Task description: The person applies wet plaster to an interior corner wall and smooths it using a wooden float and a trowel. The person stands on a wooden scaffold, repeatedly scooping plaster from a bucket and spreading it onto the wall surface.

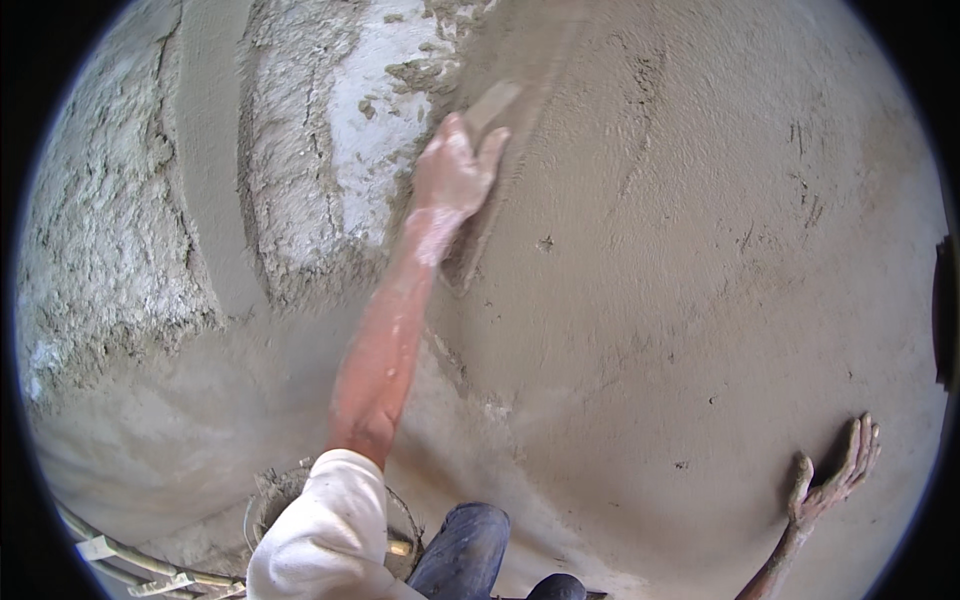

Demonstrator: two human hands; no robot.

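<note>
My left hand is closed around the handle of a long plastering float. The float lies flat along the wall, tilted with its upper end to the right, and is coated in wet grey plaster. Its upper part is blurred. To its left the wall shows rough plaster and a bare white patch; to its right spreads smoother wet plaster. My right hand rests against the plastered wall at the lower right, fingers stretched out and thumb apart, holding nothing. Plaster smears both hands.
A smooth plaster strip runs down the rough area at the left. Below my left arm stands a mortar-crusted bucket, partly hidden by my white sleeve. Poles with pale crosspieces lie at the lower left. My knee is near the wall's foot.
</note>
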